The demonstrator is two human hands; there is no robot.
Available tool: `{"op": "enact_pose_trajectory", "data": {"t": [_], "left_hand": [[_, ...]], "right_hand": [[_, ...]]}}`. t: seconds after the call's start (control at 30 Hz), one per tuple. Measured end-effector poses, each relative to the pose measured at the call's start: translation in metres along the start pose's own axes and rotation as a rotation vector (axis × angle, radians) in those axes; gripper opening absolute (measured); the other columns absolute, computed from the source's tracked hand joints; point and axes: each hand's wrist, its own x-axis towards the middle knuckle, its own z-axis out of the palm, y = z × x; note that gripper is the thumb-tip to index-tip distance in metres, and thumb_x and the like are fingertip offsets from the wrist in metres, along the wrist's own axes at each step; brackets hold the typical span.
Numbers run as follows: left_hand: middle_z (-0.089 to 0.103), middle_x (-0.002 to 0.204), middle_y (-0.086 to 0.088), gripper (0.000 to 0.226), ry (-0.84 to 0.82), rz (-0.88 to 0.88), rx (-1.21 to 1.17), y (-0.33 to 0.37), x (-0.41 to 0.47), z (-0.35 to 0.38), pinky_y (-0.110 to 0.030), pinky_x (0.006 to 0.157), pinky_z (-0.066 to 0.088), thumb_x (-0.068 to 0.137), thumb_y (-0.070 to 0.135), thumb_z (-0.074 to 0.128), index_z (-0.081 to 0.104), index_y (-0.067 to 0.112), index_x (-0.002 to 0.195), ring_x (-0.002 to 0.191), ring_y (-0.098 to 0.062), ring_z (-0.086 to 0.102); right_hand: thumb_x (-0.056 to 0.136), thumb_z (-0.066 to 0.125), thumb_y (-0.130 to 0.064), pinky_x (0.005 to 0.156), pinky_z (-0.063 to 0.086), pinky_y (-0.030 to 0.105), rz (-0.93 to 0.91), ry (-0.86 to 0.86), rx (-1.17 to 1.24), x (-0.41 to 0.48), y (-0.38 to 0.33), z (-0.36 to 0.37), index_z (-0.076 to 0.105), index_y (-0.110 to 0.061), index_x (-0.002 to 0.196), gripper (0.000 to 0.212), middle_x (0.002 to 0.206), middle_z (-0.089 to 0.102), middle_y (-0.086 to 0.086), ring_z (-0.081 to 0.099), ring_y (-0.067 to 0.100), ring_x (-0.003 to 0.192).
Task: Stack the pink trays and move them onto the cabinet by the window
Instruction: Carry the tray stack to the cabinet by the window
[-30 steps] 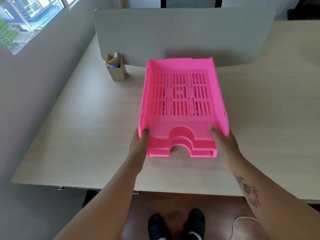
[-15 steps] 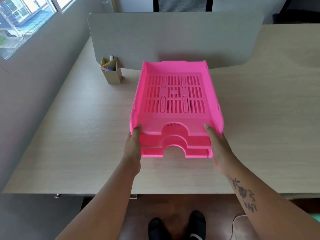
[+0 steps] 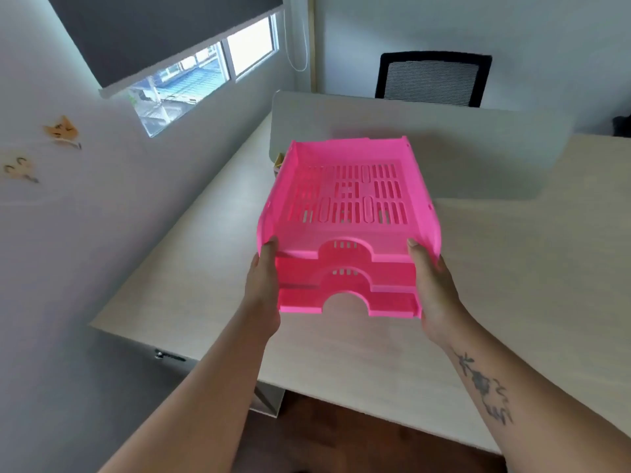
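Observation:
A stack of pink trays, slotted on the bottom and nested one inside another, hangs in the air above the desk. My left hand grips the stack's near left corner, thumb on the rim. My right hand grips the near right corner the same way. Three front lips with arched cut-outs face me. No cabinet is in view.
The pale wooden desk lies under the trays, with a grey divider panel across its back. A black mesh chair stands behind it. A window is in the left wall. A pen holder is mostly hidden behind the trays.
Both hands have lifted the tray stack off the desk and raised it. The view has tilted up, bringing the window and chair into sight.

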Motion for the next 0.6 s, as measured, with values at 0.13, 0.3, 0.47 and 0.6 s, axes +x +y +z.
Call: {"op": "enact_pose_trajectory", "data": {"t": [0.13, 0.3, 0.47, 0.6], "left_hand": [[0.074, 0.117, -0.010, 0.069, 0.189, 0.083, -0.086, 0.016, -0.039, -0.019, -0.060, 0.093, 0.054, 0.069, 0.076, 0.057, 0.063, 0.035, 0.124, 0.104, -0.036, 0.072], [0.075, 0.117, -0.007, 0.071, 0.411, 0.202, -0.178, 0.024, -0.115, -0.050, -0.059, 0.096, 0.052, 0.071, 0.075, 0.056, 0.060, 0.033, 0.129, 0.105, -0.033, 0.072], [0.074, 0.119, -0.006, 0.072, 0.663, 0.253, -0.267, 0.020, -0.217, -0.096, -0.058, 0.094, 0.054, 0.066, 0.075, 0.060, 0.061, 0.037, 0.126, 0.106, -0.033, 0.071], [0.074, 0.118, -0.008, 0.066, 0.859, 0.332, -0.327, 0.006, -0.306, -0.139, -0.061, 0.093, 0.053, 0.065, 0.076, 0.063, 0.066, 0.038, 0.118, 0.104, -0.035, 0.072]], "right_hand": [[0.058, 0.064, -0.085, 0.098, 0.051, 0.058, -0.039, -0.174, -0.017, -0.002, -0.018, 0.021, 0.061, -0.045, 0.124, 0.077, 0.118, 0.073, 0.000, 0.070, 0.028, 0.108], [0.057, 0.064, -0.086, 0.095, 0.053, 0.059, -0.054, -0.432, -0.044, -0.026, -0.029, 0.052, 0.060, -0.049, 0.120, 0.073, 0.114, 0.074, -0.001, 0.071, 0.027, 0.106], [0.059, 0.064, -0.084, 0.090, 0.056, 0.058, -0.042, -0.676, -0.056, -0.088, -0.028, 0.092, 0.059, -0.048, 0.120, 0.071, 0.116, 0.071, -0.001, 0.069, 0.025, 0.106], [0.077, 0.058, -0.072, 0.087, 0.058, 0.056, -0.026, -0.892, -0.096, -0.162, -0.016, 0.128, 0.058, -0.045, 0.122, 0.052, 0.113, 0.071, 0.001, 0.070, 0.025, 0.102]]}}
